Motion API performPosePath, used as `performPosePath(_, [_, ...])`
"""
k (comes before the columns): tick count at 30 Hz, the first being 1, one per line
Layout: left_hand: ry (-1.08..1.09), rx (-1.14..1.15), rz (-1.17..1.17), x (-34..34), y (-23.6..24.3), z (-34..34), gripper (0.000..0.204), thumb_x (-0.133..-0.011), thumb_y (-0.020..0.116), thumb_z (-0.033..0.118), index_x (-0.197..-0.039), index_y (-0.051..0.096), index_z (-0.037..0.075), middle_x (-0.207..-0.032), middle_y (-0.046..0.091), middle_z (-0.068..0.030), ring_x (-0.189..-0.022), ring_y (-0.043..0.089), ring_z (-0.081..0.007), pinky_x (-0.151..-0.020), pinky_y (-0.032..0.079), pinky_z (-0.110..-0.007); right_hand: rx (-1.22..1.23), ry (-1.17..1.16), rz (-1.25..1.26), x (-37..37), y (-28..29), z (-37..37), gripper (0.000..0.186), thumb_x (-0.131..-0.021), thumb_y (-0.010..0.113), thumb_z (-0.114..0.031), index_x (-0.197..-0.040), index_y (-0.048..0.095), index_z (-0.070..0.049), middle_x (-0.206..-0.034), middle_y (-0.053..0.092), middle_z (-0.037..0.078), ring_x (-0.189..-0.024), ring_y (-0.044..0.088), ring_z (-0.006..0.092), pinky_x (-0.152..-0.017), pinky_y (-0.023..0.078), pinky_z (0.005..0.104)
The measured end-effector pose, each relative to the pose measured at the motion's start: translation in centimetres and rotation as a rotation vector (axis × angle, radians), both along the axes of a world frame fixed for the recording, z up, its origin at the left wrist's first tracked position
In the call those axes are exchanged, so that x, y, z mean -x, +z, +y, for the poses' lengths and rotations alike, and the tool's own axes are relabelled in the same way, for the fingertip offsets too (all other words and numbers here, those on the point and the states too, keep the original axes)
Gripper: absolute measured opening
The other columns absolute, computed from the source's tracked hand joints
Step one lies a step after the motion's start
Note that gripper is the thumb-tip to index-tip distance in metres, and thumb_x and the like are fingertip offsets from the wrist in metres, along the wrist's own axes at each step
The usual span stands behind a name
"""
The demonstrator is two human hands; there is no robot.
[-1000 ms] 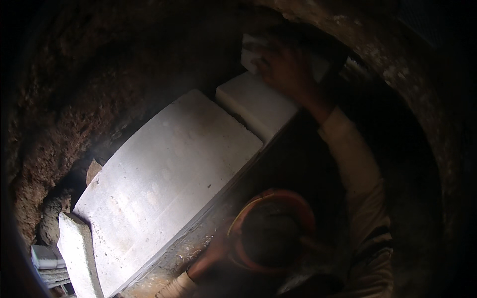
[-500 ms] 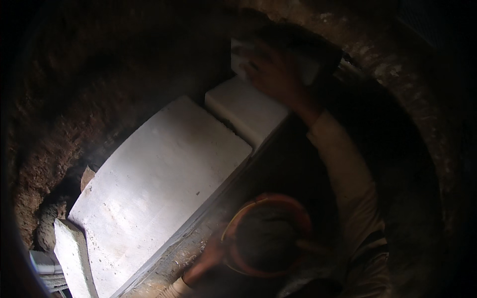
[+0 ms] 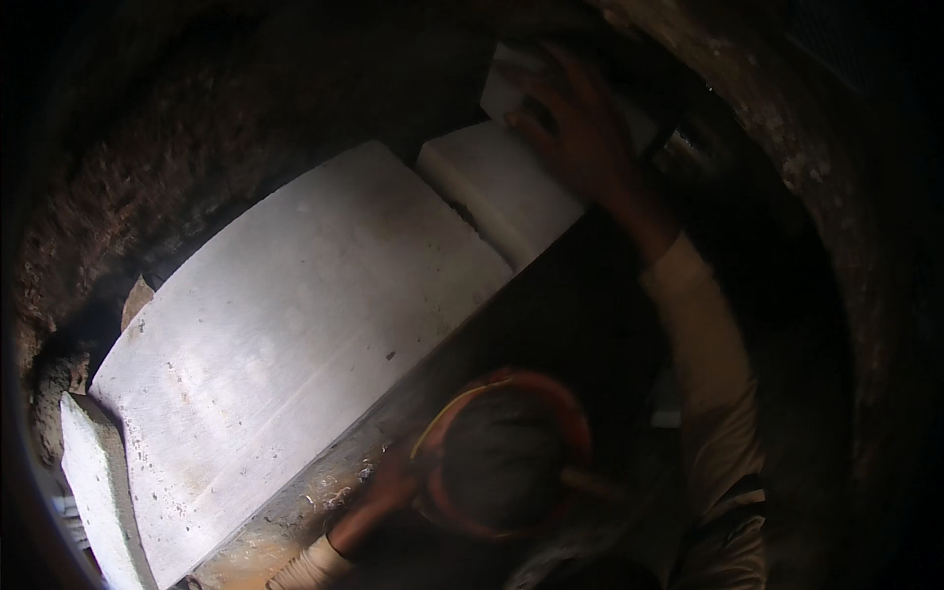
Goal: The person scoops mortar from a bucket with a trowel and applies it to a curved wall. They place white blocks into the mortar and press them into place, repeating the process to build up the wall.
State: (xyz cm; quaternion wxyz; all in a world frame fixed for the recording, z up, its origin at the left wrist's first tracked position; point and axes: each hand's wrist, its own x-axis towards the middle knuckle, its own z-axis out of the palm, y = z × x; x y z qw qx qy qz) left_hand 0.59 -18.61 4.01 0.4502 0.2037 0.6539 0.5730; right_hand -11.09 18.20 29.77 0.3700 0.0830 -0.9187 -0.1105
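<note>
My right hand point(image 3: 585, 133) reaches to the far end of a row of pale blocks. Its thumb and fingers are around the near side and top of the farthest white block point(image 3: 503, 84), partly hiding it. A second white block point(image 3: 497, 187) sits just nearer, below the wrist. Beside the row, my left hand point(image 3: 388, 482) grips the rim of a reddish-orange bucket point(image 3: 580, 418). Dark grey material point(image 3: 501, 457) fills the bucket. A light brown handle-like piece point(image 3: 590, 482) sticks out at its right side. Shadow hides the left fingertips.
A long white slab or block point(image 3: 305, 324) lies nearer in the row, separated by a narrow gap. A broken white piece point(image 3: 103, 492) leans at its near-left end. Rough earthen walls point(image 3: 138, 206) rise on the left and a curved wall edge point(image 3: 777, 128) on the right.
The view has shifted slightly. The farthest block appears turned a little clockwise and moved rightward with my right hand. My left hand stays on the bucket rim.
</note>
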Motion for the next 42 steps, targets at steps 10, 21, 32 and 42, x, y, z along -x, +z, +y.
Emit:
performPosePath(10, [-0.049,-0.081,0.015,0.4,-0.3,0.0,0.049,-0.098,0.065,0.025,-0.139,0.054,0.000,-0.133,0.060,-0.0174,-0.125,0.057,-0.0271,-0.106,0.045,-0.039,0.100,-0.059,0.042,-6.0,-0.8,-2.4,0.058,-0.086,0.077,-0.020,-0.140,0.057,-0.012,-0.145,0.051,0.017,-0.136,0.049,0.0360,-0.112,0.040,0.0477])
performPosePath(21, [-0.020,-0.050,-0.114,-0.1,-2.6,0.8,0.050,-0.099,0.062,0.021,-0.144,0.050,0.002,-0.126,0.065,-0.0104,-0.117,0.060,-0.0197,-0.101,0.047,-0.035,0.616,-0.518,-1.347,-30.8,-7.9,-9.9,0.042,-0.097,0.061,-0.041,-0.124,0.065,-0.010,-0.116,0.066,0.016,-0.096,0.069,0.0364,-0.084,0.055,0.0477])
performPosePath(32, [-0.057,-0.104,-0.138,0.8,-1.3,0.7,0.052,-0.094,0.065,0.014,-0.141,0.051,-0.001,-0.129,0.062,-0.0090,-0.121,0.056,-0.0177,-0.105,0.042,-0.033,0.907,-0.479,-1.277,-35.4,-13.7,-13.1,0.038,-0.099,0.059,-0.040,-0.125,0.062,-0.012,-0.103,0.070,0.019,-0.091,0.070,0.0397,-0.080,0.055,0.0484])
performPosePath(42, [-0.044,-0.046,-0.094,0.5,-3.7,1.0,0.047,-0.093,0.065,0.011,-0.136,0.056,-0.002,-0.119,0.064,-0.0080,-0.111,0.057,-0.0161,-0.098,0.044,-0.032,0.603,-0.373,-1.062,-37.4,-15.0,-11.6,0.027,-0.093,0.063,-0.030,-0.100,0.073,-0.005,-0.090,0.073,0.012,-0.084,0.072,0.0304,-0.075,0.055,0.0460])
